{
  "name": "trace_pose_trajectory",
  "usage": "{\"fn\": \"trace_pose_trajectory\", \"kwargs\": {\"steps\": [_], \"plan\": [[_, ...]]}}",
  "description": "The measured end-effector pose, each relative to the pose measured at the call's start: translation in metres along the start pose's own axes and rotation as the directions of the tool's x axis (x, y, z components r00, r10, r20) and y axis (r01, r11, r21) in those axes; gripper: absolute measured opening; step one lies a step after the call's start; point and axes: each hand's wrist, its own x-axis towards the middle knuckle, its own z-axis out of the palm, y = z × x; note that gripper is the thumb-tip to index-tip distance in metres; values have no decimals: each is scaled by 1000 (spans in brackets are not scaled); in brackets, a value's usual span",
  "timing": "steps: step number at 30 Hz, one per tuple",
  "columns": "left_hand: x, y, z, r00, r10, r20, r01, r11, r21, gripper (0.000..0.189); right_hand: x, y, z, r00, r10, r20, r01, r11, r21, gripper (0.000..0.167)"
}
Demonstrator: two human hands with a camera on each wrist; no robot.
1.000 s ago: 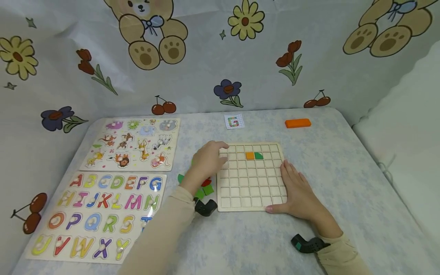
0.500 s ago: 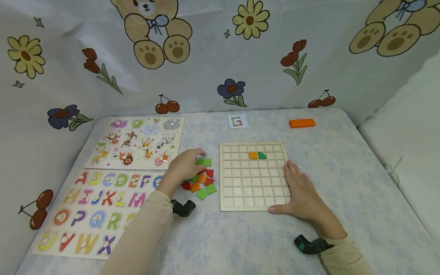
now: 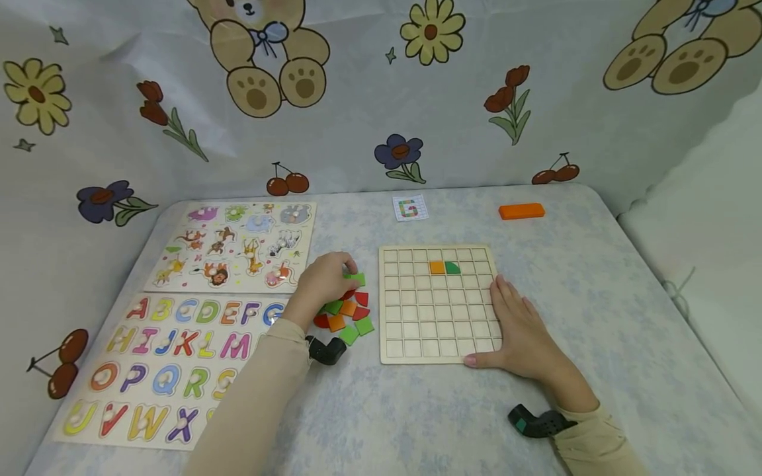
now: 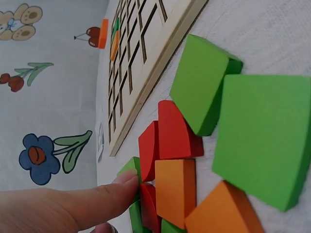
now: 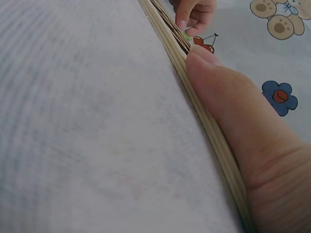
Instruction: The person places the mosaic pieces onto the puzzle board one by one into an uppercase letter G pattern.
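My left hand (image 3: 324, 284) is at the far end of a pile of coloured blocks, pinching a green square block (image 4: 130, 167) with thumb and fingertips. Part of that block is hidden by the hand. Close by lie red rounded blocks (image 4: 177, 131), orange blocks (image 4: 175, 189) and more green square blocks (image 4: 265, 136). To their right lies a wooden grid board (image 3: 439, 317); an orange square (image 3: 437, 267) and a green quarter-round piece (image 3: 452, 268) sit side by side in its second row. My right hand (image 3: 526, 334) rests along the board's right edge, fingers extended, thumb at the front edge.
A small card (image 3: 410, 208) with a coloured G pattern lies behind the board, and an orange bar (image 3: 522, 211) at the back right. On the left are an animal puzzle board (image 3: 238, 248) and a letter puzzle board (image 3: 172, 370).
My left hand has moved left from the board's left edge to the block pile, and its fingers have closed on a green block. The right hand stays against the board.
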Motion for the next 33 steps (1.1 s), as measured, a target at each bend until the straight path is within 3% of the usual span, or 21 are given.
{"fn": "trace_pose_trajectory", "kwargs": {"steps": [7,11,17,25,33], "plan": [[1,2,1,998,62,-12,-62,998,4,22,0,1,0,1000,-2,-1,2,1000,-1,149],[0,5,1,998,65,-23,-64,998,10,20,1,2,0,1000,-1,-1,1,1000,2,149],[1,13,-3,994,70,-81,-78,992,-101,17,0,2,1,1000,-4,-4,4,1000,6,149],[10,46,10,986,119,-117,-141,967,-210,15,-1,2,0,1000,-5,-4,5,1000,1,149],[20,77,32,976,184,-113,-203,960,-194,13,0,0,0,1000,9,6,-9,1000,-2,149]]}}
